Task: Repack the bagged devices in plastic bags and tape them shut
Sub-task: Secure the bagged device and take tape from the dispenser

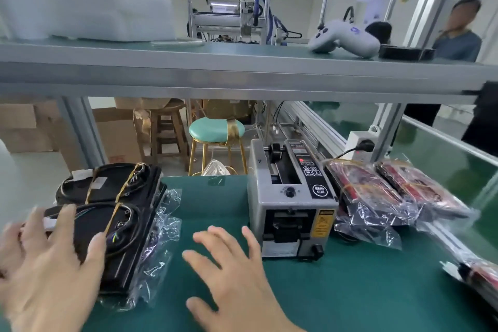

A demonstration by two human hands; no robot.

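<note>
**Inspector:** Starting at the left. The left hand (51, 259) lies with fingers spread over the nearer of two black devices (113, 237), touching its top but not closed round it. That unit sits half on a crumpled clear plastic bag (159, 256); the second device (107, 183) lies just beyond it, at the far left of the bench (336, 291).

**Onlooker:** And the other hand?

**Inspector:** The right hand (229, 275) is flat and open above the green mat, holding nothing. My judgement: the step in hand is taking up the near device for bagging. Lift it by the body, not by the banded cable, and open the bag mouth fully before sliding it in.

**Onlooker:** The count?

**Inspector:** Two black devices at left. One tape dispenser (293, 202) at centre, close enough to reach. Right of it, two bagged red packs (377, 197) side by side, with a third (479, 277) at the near right edge, partly cut off. Whether any is taped shut, I cannot tell.
</note>
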